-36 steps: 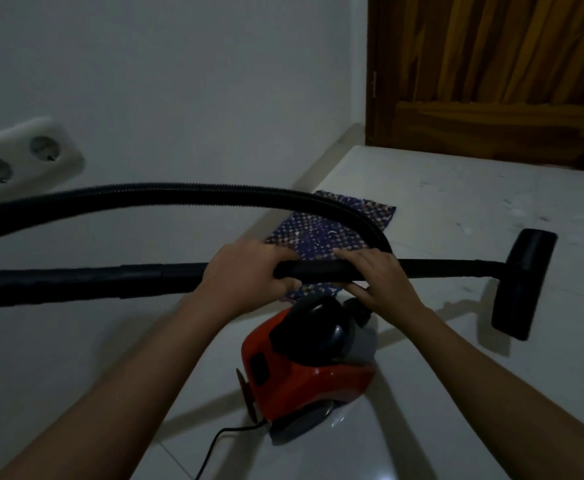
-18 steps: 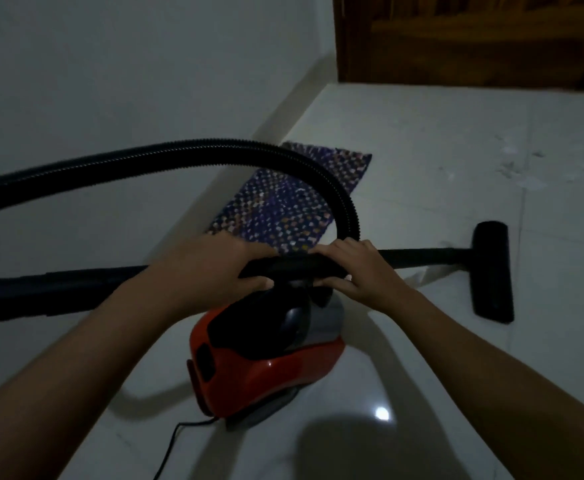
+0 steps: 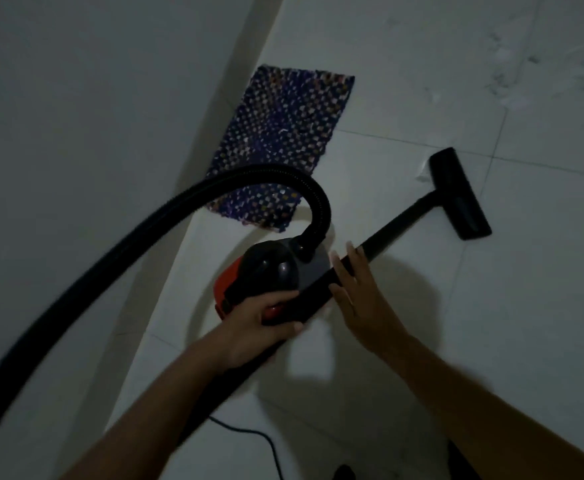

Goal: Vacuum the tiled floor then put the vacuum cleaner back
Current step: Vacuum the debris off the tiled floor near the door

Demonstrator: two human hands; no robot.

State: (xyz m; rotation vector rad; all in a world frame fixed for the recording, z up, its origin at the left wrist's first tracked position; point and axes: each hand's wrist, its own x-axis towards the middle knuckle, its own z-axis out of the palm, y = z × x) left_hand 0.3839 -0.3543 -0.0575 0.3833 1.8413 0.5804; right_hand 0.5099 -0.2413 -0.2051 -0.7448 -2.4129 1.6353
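Note:
A red and black vacuum cleaner (image 3: 266,275) stands on the white tiled floor (image 3: 404,98) by the wall. Its black ribbed hose (image 3: 166,216) arches up from the body and runs off to the lower left. The black wand (image 3: 384,233) slants across the body to the floor nozzle (image 3: 460,195), which lies on the tiles at the right. My left hand (image 3: 262,323) grips the wand's lower part over the red body. My right hand (image 3: 356,292) rests on the wand just above it, with fingers straight and spread.
A blue patterned mat (image 3: 280,140) lies against the grey wall (image 3: 76,133) beyond the vacuum. The power cord (image 3: 256,441) trails over the tiles near the bottom edge. Faint dusty marks (image 3: 512,74) show on the floor at the far right.
The view has tilted down, so door and socket are gone. The wand swung from level to slanting. My right hand has loosened from a grip to straight fingers.

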